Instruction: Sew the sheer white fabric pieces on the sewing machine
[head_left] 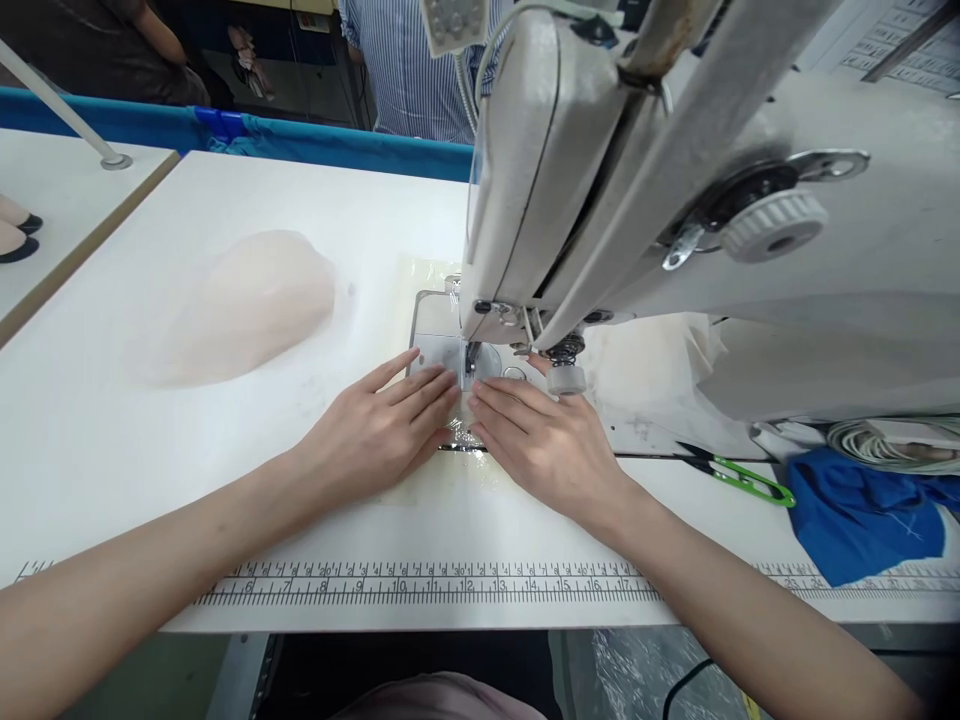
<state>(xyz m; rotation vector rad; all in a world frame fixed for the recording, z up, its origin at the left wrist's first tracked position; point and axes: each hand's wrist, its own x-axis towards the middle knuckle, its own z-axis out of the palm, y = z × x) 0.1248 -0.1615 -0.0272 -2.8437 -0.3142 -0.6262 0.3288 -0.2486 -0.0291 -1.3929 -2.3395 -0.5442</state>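
The left hand (pixel 386 428) and right hand (pixel 551 440) were laid flat, palm-down and outstretched, at either side of the presser foot (pixel 471 360) of the sewing machine (pixel 517 180), over the worktop (pixel 97 440); anything pinned beneath could not be discerned.

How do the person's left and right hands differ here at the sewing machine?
The left hand lies left of the presser foot; the right hand, right of it. The left hand points rightward, the right hand leftward. A pale knob partly hides the right hand; nothing covers the left hand. Both are palm-down, fingers extended.
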